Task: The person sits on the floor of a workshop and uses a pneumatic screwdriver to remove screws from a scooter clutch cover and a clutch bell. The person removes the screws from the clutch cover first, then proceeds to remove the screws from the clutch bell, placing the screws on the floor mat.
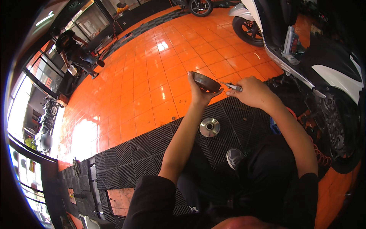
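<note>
My left hand (200, 92) grips a dark, round metal bowl-shaped part (205, 80), held tilted, with fingers under it and thumb at its side. To its right, my right hand (251, 92) is closed on a small silver tool (235, 87), whose thin tip points at the bowl-shaped part; whether they touch I cannot tell. Below both hands, a shiny silver disc (209, 127) with a central hole lies on the black slatted mat (145, 149). A blue object (273, 126) lies by my right forearm, partly hidden.
A white-and-black scooter (335, 80) stands at my right, with a bottle (289, 40) on it and a coiled red hose (324, 158) beside it. A person (72, 51) holding a white container is at the far left. Orange tiled floor (152, 76) stretches ahead; another two-wheeler (200, 5) is behind.
</note>
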The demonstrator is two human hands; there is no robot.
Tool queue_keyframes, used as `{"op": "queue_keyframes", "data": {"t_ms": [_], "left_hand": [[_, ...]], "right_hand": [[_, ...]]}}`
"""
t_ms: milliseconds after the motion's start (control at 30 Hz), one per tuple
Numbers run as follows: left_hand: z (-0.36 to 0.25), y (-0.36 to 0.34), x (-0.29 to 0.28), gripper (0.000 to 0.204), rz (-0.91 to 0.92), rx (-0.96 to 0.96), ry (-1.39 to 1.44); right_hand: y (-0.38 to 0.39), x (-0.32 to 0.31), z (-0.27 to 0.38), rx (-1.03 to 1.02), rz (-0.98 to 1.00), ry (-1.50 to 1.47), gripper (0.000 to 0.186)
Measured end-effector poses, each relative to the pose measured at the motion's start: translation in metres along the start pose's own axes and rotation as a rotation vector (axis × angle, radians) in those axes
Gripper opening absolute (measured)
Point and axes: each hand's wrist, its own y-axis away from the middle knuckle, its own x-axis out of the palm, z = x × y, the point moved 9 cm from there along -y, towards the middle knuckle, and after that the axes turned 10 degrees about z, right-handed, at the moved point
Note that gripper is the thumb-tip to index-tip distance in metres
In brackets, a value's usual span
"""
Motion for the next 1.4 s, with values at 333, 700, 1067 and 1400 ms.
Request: {"op": "queue_keyframes", "data": {"t_ms": [333,700,1067,1400], "left_hand": [[0.000,0.013,0.020,0.111,-0.020,-0.032,0.286],[-0.004,0.016,0.005,0.100,-0.103,-0.027,0.326],[0.000,0.018,0.011,0.082,-0.121,-0.060,0.354],[0.000,0.010,-0.003,0.097,0.000,-0.109,0.403]], "right_hand": [[-0.004,0.028,-0.012,-0.156,0.273,-0.292,0.045],[-0.013,0.015,-0.021,-0.012,0.159,-0.068,0.043],[-0.014,0.026,-0.025,-0.046,0.201,-0.258,0.039],[-0.021,0.022,-0.040,-0.051,0.135,-0.340,0.046]]}}
